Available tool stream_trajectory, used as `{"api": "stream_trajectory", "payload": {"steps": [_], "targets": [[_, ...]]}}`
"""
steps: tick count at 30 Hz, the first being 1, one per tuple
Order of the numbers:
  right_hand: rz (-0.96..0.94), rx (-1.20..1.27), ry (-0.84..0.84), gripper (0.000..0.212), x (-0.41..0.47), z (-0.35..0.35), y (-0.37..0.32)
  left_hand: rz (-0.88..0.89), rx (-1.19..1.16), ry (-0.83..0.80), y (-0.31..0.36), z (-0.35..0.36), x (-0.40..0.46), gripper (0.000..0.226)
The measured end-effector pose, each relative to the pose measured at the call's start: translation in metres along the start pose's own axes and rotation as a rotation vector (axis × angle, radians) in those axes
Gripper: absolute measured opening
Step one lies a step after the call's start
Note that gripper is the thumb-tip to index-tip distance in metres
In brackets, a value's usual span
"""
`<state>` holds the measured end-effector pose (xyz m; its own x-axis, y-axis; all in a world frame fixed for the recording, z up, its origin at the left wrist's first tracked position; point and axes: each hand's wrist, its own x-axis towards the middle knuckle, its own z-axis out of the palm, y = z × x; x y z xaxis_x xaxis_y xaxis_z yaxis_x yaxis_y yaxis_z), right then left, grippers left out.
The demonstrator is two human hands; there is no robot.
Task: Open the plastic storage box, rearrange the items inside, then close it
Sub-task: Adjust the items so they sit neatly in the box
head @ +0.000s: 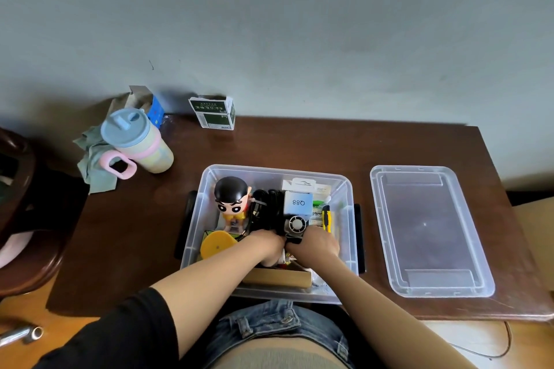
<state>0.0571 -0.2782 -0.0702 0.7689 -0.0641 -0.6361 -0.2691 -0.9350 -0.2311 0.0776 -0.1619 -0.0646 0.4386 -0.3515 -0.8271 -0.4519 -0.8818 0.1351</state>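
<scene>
My left hand (265,244) and right hand (317,244) are both down inside the open storage box (207,189), knuckles up and almost touching over a small black item (292,240) — whether my fingers grip it I cannot tell. Around them lie a black cable bundle (268,210), a cartoon figurine (230,204), a yellow disc (215,244) and a pale box marked Q88 (297,203). The box sits on the bench (299,147); its clear lid (428,228) lies just beside it on my right.
</scene>
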Motion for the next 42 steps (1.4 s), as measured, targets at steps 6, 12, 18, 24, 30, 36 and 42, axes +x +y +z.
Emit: {"api": "stream_trajectory", "payload": {"steps": [6, 12, 18, 24, 30, 36, 42], "targets": [[0.012, -0.003, 0.003, 0.027, -0.002, -0.001, -0.002, -0.021, 0.013, -0.002, 0.002, -0.002, -0.005, 0.035], [0.055, 0.120, -0.097, 0.027, 0.001, -0.011, 0.000, -0.002, -0.015, 0.040, 0.001, -0.008, -0.016, 0.025], [-0.037, 0.001, -0.087, 0.042, -0.005, -0.026, 0.009, 0.075, -0.086, 0.094, -0.004, -0.010, -0.027, 0.026], [-0.180, -0.455, -0.028, 0.036, -0.015, -0.054, 0.006, 0.172, -0.137, 0.213, -0.015, -0.015, -0.041, 0.024], [-0.236, -0.679, -0.136, 0.021, -0.008, -0.051, -0.005, 0.210, -0.375, 0.283, -0.035, -0.018, -0.053, 0.029], [-0.152, -0.579, 0.040, 0.019, 0.005, -0.043, 0.002, 0.168, -0.570, 0.395, -0.053, -0.009, -0.059, 0.026], [-0.159, -0.530, 0.126, 0.021, -0.001, -0.042, 0.008, 0.131, -0.739, 0.514, -0.058, -0.005, -0.064, 0.037]]}}
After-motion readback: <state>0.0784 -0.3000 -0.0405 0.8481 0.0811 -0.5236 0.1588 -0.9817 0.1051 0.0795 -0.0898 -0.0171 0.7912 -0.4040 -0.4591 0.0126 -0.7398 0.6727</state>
